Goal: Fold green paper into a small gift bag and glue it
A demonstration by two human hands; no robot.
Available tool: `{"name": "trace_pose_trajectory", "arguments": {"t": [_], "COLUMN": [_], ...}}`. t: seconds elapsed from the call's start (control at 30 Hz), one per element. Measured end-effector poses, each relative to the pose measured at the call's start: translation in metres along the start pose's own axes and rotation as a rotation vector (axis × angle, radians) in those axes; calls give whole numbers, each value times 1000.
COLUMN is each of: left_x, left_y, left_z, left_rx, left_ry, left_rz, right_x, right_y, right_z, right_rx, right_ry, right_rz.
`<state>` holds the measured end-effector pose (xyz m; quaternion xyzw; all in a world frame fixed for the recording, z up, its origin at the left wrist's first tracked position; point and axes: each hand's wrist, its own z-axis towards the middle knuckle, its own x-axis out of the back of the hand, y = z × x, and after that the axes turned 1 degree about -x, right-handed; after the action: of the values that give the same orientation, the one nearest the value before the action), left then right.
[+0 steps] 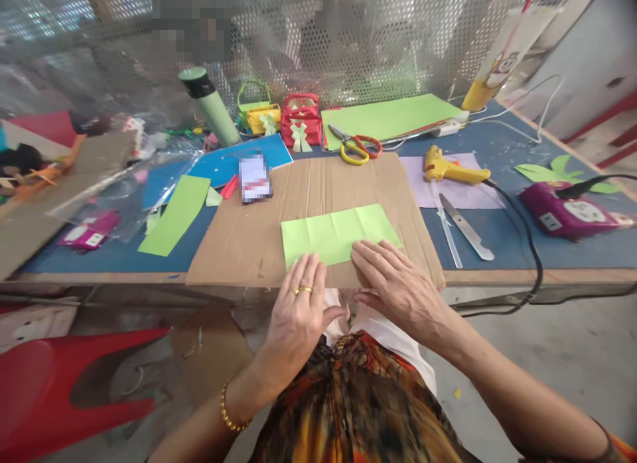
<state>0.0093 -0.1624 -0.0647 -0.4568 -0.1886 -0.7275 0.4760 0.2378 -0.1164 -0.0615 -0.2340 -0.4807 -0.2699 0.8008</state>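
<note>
A light green sheet of paper (338, 231) with several upright crease lines lies flat on a brown cardboard sheet (239, 244). My left hand (301, 304) rests with its fingertips on the paper's lower left edge, fingers stretched out and the thumb to the side. Across the lower right part of the paper lies my right hand (398, 284), palm down, its fingers extended. Neither hand grips anything. Scissors (355, 148) with yellow and orange handles lie at the cardboard's far edge.
Right of the cardboard are a yellow glue gun (452, 168), a knife blade (465, 227) and a purple power socket (562, 207). A phone (255, 178) and green paper strip (176, 214) lie left. Behind stand a green bottle (212, 108), small paper bags (301, 121) and a cup (502, 58).
</note>
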Motion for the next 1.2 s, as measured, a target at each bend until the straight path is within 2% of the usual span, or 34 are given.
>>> {"name": "trace_pose_trajectory", "arguments": {"t": [0.13,0.23,0.37,0.4,0.47,0.57,0.67,0.8,1.03,1.13,1.2], "left_x": [7,22,33,30,20,-1,-13,-14,-14,-13,-12], "left_y": [-15,-25,-25,-22,-15,-9,-12,-18,-16,-15,-14], "left_z": [-14,-19,1,10,27,41,39,31,32,32,32], "left_rx": [16,29,101,75,-64,-189,-190,-181,-174,-172,-167], "left_ry": [42,33,100,81,31,-62,-74,-67,-80,-101,-99], "left_rz": [59,90,58,8,-104,-145,-129,-125,-111,-94,-92], "right_x": [1,2,1,0,-1,-1,2,9,43,51,46], "right_y": [-1,-1,-2,-3,-7,-12,-14,-8,6,7,4], "right_z": [1,2,3,3,4,5,4,-8,-43,-37,-24], "right_rx": [-3,-2,-17,-26,-44,-63,-70,-75,-238,-329,-269], "right_ry": [-1,-6,-7,-6,5,18,-2,-6,70,169,187], "right_rz": [-9,17,21,10,-12,-54,-93,-106,-325,-393,-330]}}
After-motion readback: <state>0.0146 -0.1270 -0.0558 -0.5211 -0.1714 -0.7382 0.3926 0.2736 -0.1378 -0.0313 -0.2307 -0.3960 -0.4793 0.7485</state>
